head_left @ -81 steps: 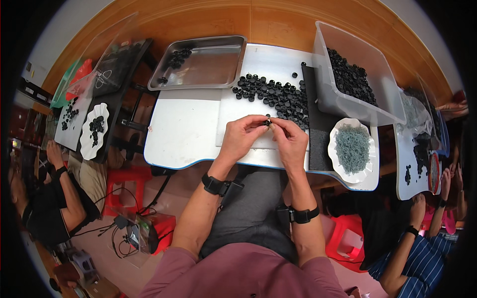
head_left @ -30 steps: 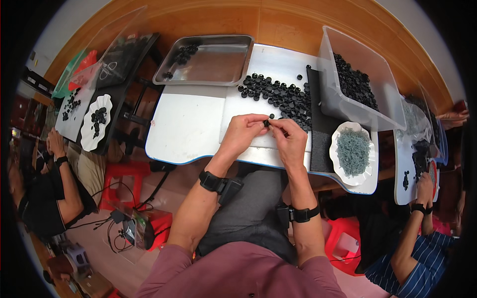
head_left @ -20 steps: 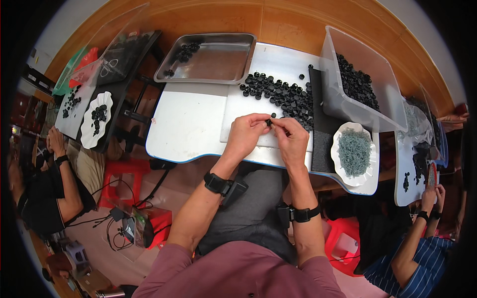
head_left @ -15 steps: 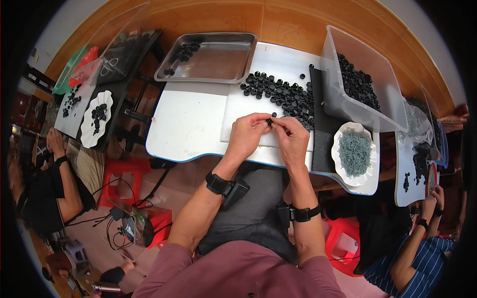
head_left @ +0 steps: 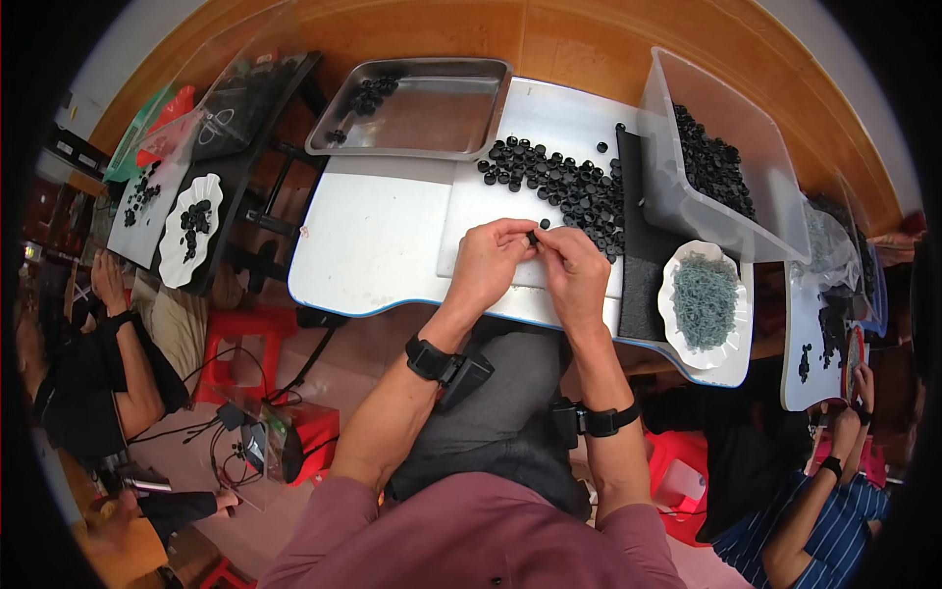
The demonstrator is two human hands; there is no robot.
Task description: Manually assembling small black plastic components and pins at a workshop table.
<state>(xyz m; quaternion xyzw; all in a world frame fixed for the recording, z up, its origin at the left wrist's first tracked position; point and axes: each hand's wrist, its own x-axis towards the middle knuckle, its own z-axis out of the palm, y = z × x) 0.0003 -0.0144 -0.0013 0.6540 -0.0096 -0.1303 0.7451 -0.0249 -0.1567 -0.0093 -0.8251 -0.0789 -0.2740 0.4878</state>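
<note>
Just over the near part of the white board (head_left: 471,211), my left hand (head_left: 488,265) and my right hand (head_left: 576,270) meet at the fingertips. Both are closed in a pinch on a small black knob-like part (head_left: 532,238), mostly covered by the fingers. One loose black round cap (head_left: 545,224) lies right beyond the fingertips. A spread of similar black caps (head_left: 579,187) covers the board ahead and to the right of my hands. On the right, a white scalloped dish (head_left: 731,353) holds a heap of thin grey-green pieces (head_left: 704,304), too fine to name.
A steel tray (head_left: 432,108) with a few black parts stands at the back left. At the back right, a translucent bin (head_left: 775,177) of black caps rests by a dark foam strip (head_left: 643,285). Co-workers sit at side tables, left and right.
My hands stay together in the same pinch, the part turned slightly between the fingers. The view has shifted a little. At lower left, another person's leg and arm have moved.
</note>
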